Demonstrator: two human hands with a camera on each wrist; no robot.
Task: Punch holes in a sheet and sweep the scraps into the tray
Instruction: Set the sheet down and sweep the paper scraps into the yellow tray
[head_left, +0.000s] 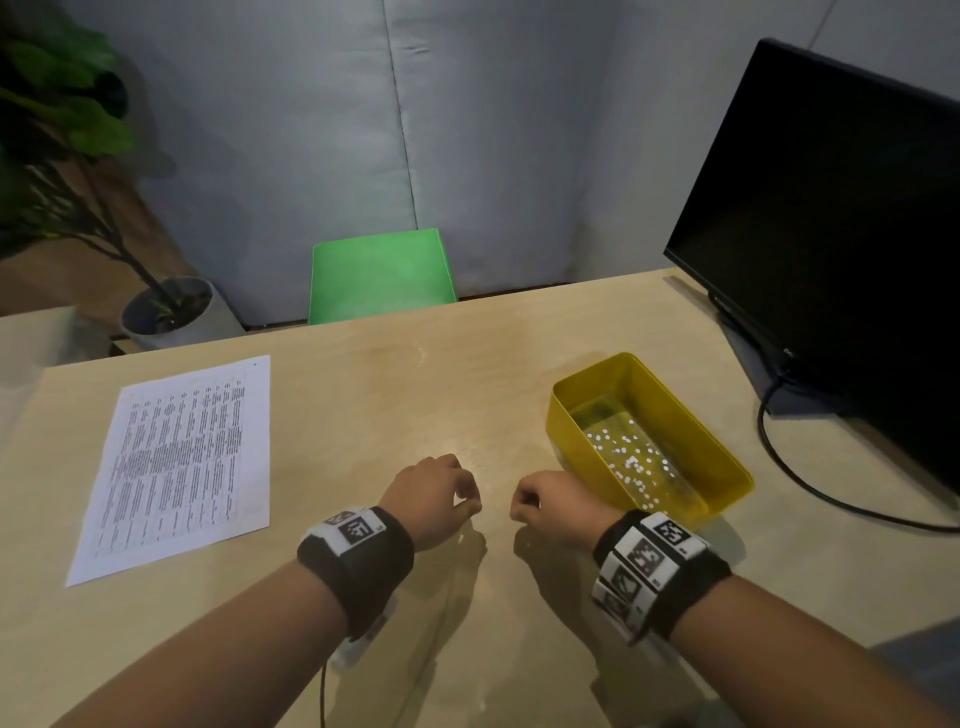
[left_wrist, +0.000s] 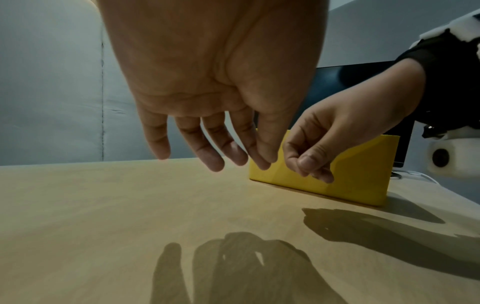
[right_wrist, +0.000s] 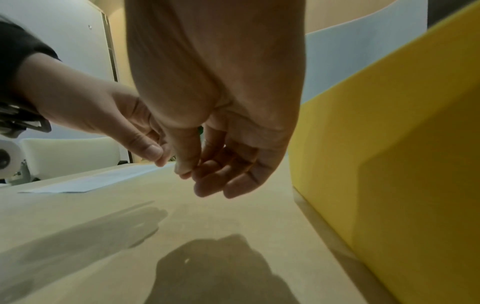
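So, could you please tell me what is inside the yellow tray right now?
Small white paper scraps lie scattered over the floor of the yellow tray, mostly toward its near end. The near wall hides the closest strip of floor.

Print on the sheet (head_left: 182, 467) too small to read

A pale wooden desk (head_left: 395, 395) stood against a grey padded wall (head_left: 270, 130) (one seam ran down it). Beyond the fingertips sat a green chair (head_left: 382, 275), a potted plant (head_left: 67, 156) far to their left, a dark monitor (head_left: 831, 218) to their right.
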